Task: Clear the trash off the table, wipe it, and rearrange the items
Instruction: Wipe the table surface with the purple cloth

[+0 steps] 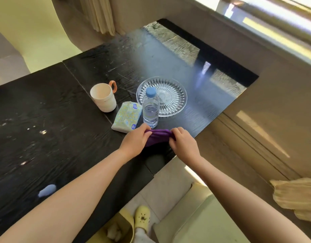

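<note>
Your left hand (136, 139) and right hand (181, 140) each close a grip on the purple cloth (157, 136) at the counter (46, 111) edge, lower centre. The water bottle (150, 107) stands just beyond; a careless wipe could topple it onto the glass plate (175, 95).

Pale floor (252, 130) runs along the right side, sunlit in streaks. Cream chair seat (191, 223) at bottom, just off the dark edge. Yellow clog (142, 216) with a white sock above it, standing on the floor beside that seat. Yellow bin (128, 223) at bottom centre, crumpled white paper visible inside. Tan pleated fabric (296, 197) at lower right, lying on the floor. Beige curtain (98, 14) hangs at top, left of centre. Bright window (273, 20) across top right, overexposed. Curved cream chair back (33, 32) at upper left.
</note>
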The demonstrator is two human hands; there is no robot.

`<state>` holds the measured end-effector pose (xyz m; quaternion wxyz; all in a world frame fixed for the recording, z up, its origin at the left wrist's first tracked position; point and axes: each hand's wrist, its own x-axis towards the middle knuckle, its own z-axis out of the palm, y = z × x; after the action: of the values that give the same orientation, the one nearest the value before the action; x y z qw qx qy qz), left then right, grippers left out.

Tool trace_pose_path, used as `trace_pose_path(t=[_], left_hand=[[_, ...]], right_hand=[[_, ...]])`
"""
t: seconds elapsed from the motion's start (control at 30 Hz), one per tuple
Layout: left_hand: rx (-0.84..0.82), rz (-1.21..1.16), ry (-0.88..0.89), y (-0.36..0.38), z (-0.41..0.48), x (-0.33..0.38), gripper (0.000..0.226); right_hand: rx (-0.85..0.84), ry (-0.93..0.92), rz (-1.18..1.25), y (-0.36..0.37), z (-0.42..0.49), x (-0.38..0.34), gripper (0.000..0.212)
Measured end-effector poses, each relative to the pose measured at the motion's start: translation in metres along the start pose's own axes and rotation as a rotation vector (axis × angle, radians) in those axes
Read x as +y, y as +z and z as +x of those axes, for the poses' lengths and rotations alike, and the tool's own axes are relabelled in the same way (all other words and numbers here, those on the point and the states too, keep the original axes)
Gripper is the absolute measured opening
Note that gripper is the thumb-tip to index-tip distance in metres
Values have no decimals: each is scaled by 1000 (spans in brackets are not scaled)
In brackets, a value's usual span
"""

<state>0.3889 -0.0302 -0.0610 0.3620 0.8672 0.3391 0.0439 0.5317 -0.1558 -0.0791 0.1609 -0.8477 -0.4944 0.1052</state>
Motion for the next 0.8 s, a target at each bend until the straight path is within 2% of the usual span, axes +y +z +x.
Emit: trace_pose_path(t=[0.13, 0.23, 0.4, 0.6, 0.7, 0.8], left_hand=[[54, -166, -63, -23, -2, 1, 20], [90, -202, -59, -47, -7, 2, 23], [247, -242, -46, -101, -21, 3, 27], [209, -200, -40, -183, -72, -22, 30], [290, -145, -86, -220, -115, -43, 29], [415, -120, -206, -253, -163, -72, 25]], right_hand=[[-57, -48, 41, -25, 17, -19, 21], [-80, -93, 111, -46, 31, -40, 21], [-135, -231, 140, -87, 57, -91, 22], [-183, -464, 171, -111, 87, -171, 26], [-241, -592, 187, -102, 99, -224, 22], [-327, -716, 185, -86, 100, -282, 21]])
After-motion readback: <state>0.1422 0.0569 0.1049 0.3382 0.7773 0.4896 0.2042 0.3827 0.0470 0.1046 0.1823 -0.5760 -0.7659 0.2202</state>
